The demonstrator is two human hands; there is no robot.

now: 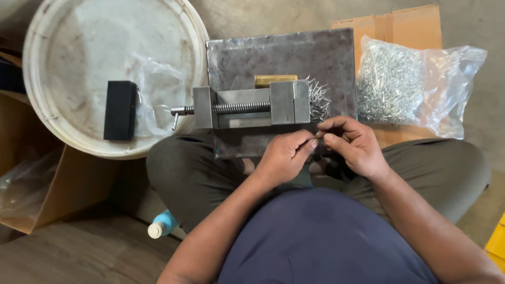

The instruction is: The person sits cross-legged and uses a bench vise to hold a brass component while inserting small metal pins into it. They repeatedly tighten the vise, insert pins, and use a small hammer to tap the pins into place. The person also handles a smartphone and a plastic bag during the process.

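Below the steel plate's point(279, 52) near edge, left hand point(284, 158) and right hand point(353, 144) fingertips pinch a small pin point(317, 138); clear bag point(415, 84) holds pins

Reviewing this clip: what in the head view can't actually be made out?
- The piece pinched between the left hand and right hand: too small, covered by fingertips.
- Contents of the clear bag: a mass of thin metal pieces, individual shapes unresolved.
- What the vise clamps: only bristling wire ends show past its jaw.
- The blue bottle: mostly hidden behind the left arm and knee.
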